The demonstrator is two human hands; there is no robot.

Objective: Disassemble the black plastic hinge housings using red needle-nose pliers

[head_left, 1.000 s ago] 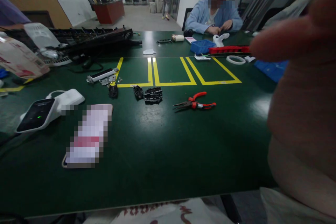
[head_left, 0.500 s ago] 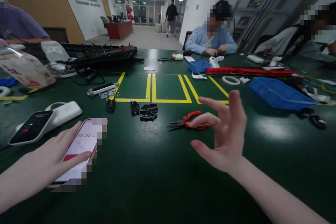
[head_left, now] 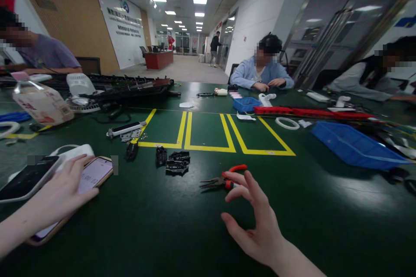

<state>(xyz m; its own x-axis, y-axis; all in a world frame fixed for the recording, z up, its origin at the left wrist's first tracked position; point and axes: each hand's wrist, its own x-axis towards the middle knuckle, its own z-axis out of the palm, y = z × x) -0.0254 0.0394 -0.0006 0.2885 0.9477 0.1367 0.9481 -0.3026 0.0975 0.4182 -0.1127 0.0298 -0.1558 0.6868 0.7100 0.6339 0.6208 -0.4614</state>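
My left hand lies flat on a phone at the near left of the green table, fingers stretched over its lit screen. My right hand hovers over the table with fingers spread and curled, empty. Its fingertips are just beside the red-handled pliers, whose jaws point left. Small black plastic parts lie a little beyond the pliers.
A white device with a dark screen sits left of the phone. Yellow tape boxes mark the table's middle. Blue bins and red strips lie at the right. Other people sit at the far side, left and right.
The view has tilted up. My left hand has slid up over the phone. My right hand has dropped lower and closer to the pliers.
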